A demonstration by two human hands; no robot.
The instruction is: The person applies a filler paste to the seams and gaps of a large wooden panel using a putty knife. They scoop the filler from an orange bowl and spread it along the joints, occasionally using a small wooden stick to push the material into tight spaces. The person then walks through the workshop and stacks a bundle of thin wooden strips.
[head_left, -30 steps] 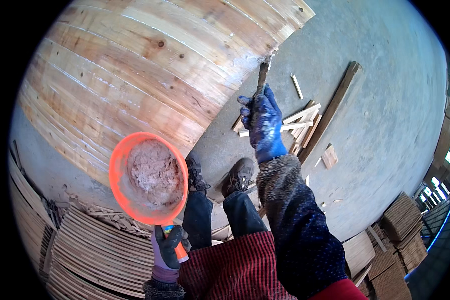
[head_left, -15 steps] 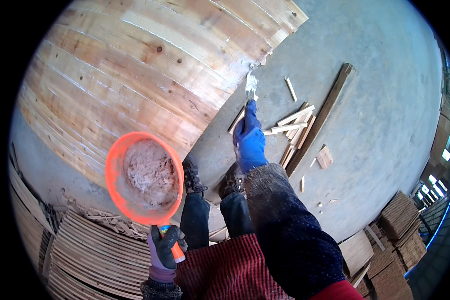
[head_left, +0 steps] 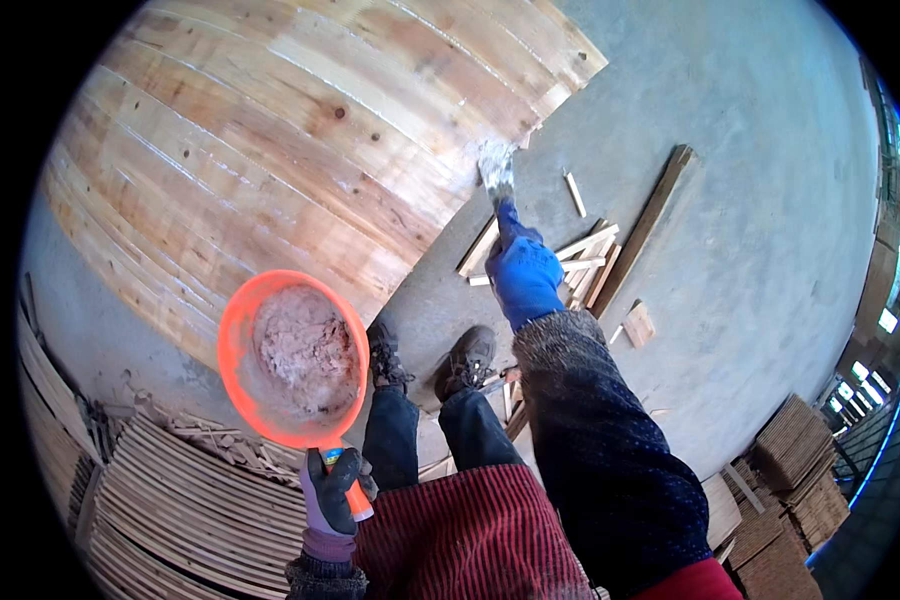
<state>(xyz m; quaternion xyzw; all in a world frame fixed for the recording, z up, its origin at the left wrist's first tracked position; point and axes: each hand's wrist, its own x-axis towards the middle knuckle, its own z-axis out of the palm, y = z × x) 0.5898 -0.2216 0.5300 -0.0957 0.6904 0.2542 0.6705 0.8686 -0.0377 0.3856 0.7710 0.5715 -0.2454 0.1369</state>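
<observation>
My left hand, in a purple and dark grey glove, is closed around the handle of an orange plastic scoop. A lumpy, pinkish-grey putty partly fills its bowl. My right hand, in a blue glove, grips a putty knife with a whitish smear on its blade. That blade lies at the near right edge of a large panel of joined wooden boards, beside a pale patch of filler. White lines of filler run along the seams between boards. The glove hides the knife's handle.
Loose wooden sticks and a long dark beam lie on the grey concrete floor at right. Stacked boards stand at lower left, more stacks at lower right. My shoes are below the panel's edge.
The putty knife's blade has shifted slightly left onto the panel's edge, while my right hand has moved right and a little nearer. My left hand still holds the scoop.
</observation>
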